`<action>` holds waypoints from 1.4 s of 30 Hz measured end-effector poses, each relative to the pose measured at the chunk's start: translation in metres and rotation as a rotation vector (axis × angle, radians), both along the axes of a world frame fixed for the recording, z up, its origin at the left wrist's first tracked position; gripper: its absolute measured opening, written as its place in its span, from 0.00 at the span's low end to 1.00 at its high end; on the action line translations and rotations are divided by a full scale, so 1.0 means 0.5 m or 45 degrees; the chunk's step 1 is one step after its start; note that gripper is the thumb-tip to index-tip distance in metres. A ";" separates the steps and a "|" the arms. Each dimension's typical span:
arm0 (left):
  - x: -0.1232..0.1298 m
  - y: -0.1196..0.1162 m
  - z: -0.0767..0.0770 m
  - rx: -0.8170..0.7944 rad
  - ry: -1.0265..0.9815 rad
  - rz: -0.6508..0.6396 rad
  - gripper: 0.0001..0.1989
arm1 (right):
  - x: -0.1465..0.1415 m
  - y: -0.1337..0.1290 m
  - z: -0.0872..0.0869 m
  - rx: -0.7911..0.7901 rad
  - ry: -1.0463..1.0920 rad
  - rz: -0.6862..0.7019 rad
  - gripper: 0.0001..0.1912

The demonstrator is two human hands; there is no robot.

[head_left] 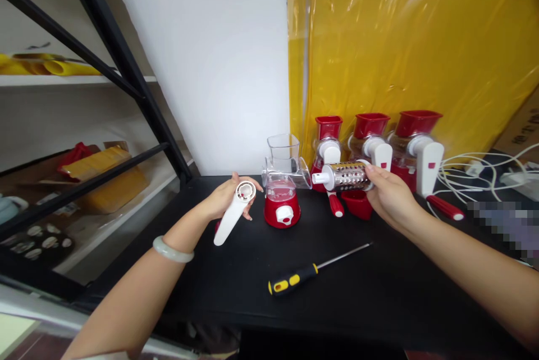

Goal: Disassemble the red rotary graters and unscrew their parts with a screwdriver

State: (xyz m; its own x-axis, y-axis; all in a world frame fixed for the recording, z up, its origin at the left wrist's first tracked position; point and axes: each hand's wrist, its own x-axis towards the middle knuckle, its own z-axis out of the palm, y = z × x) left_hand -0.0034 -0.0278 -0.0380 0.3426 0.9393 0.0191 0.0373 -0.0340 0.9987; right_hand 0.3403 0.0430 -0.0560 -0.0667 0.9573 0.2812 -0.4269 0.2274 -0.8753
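My left hand (233, 198) is closed around a white crank handle (229, 222), whose round socket end faces me. In my right hand (389, 194) is a metal grater drum (348, 176) with a white shaft pointing left, gripped by its right end. Between the two hands stands a rotary grater body (282, 211) with a red base, a white knob and a clear hopper on top. The drum is apart from the body, to its right. A screwdriver (295, 280) with a black and yellow handle lies on the black table (362, 304) in front.
Several assembled red and white graters (377, 149) stand at the back right, before a yellow plastic-wrapped panel (412, 40). White cables (484, 172) lie tangled on the far right. A black-framed shelf (138, 82) holding boxes rises on the left.
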 end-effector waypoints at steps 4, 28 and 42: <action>0.000 -0.004 -0.004 0.039 0.068 -0.010 0.35 | 0.006 -0.013 0.003 -0.021 -0.010 -0.018 0.17; -0.005 -0.014 -0.023 0.268 1.007 0.153 0.28 | 0.069 -0.093 -0.055 -0.069 -0.372 0.191 0.17; -0.073 0.021 0.110 0.350 1.381 -0.009 0.22 | 0.107 -0.119 -0.094 -0.225 -0.318 0.151 0.12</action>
